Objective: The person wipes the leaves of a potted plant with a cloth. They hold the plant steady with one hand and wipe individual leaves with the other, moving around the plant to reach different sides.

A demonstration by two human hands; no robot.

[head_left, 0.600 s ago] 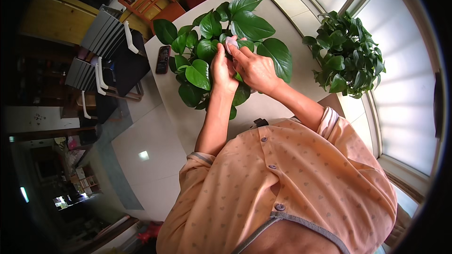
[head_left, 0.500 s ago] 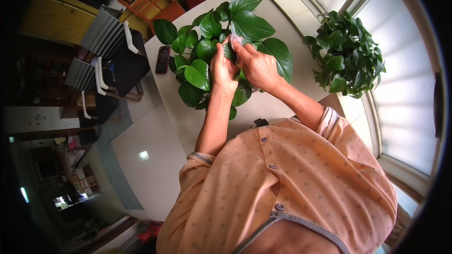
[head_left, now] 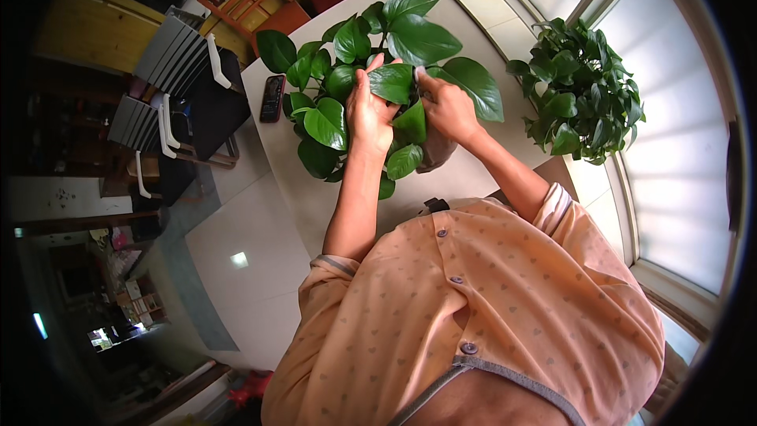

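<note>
My left hand [head_left: 368, 114] cups a glossy green leaf [head_left: 389, 81] from beneath, its fingertips showing above the leaf. My right hand [head_left: 447, 109], fingers closed, pinches a small white cloth or tissue [head_left: 419, 74] just right of that leaf; much of the cloth is hidden. Both hands are among the leaves of a large potted plant [head_left: 325, 121]. Part of its dark brown pot [head_left: 434, 158] shows below my right hand, on the pale table [head_left: 303, 209].
A phone [head_left: 272, 99] lies at the table's left side. A bushier plant [head_left: 576, 91] stands at the right by frosted windows [head_left: 662, 173]. Grey-backed chairs [head_left: 169, 55] are at the left, and a wooden chair [head_left: 252, 0] is behind the table.
My right hand has shifted right with the white cloth, off the leaf's middle. The leaf in my left hand now shows more fully, and more of the pot is visible.
</note>
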